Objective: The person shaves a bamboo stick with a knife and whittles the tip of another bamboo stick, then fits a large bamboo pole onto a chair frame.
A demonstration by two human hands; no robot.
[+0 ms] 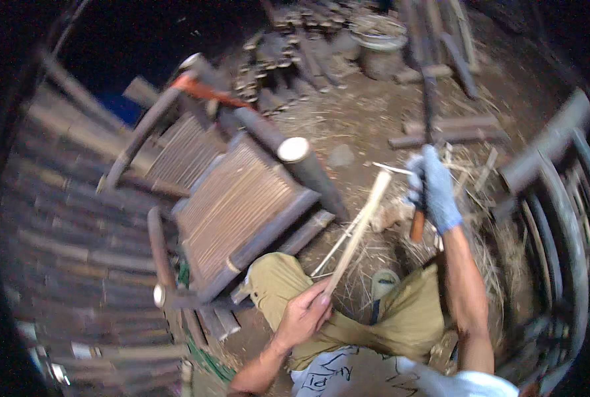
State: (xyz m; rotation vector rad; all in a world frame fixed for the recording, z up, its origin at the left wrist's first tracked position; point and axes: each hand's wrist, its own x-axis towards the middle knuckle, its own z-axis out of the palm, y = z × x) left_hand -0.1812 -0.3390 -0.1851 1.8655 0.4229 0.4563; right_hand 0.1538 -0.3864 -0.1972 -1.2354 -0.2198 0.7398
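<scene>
My left hand [306, 308] is closed around the lower end of a pale split bamboo strip [360, 226], which slants up and away to the right. Alongside it runs a thinner pale sliver [338, 249]. In a blue-grey work glove, my right hand [433, 188] grips a long knife [417, 226]; its brown wooden handle shows below the fist and the dark blade points away from me. A short thin sliver [392, 168] lies between the strip's far end and the glove. Motion blur hides whether it touches the fingers.
At left, a bamboo chair [235, 208] with a slatted seat stands close to my knee. Bamboo poles [90, 255] line the left side. Cut bamboo [285, 59] and a round container [379, 43] stand farther off. A curved bamboo frame [566, 212] is at right; shavings litter the dirt floor.
</scene>
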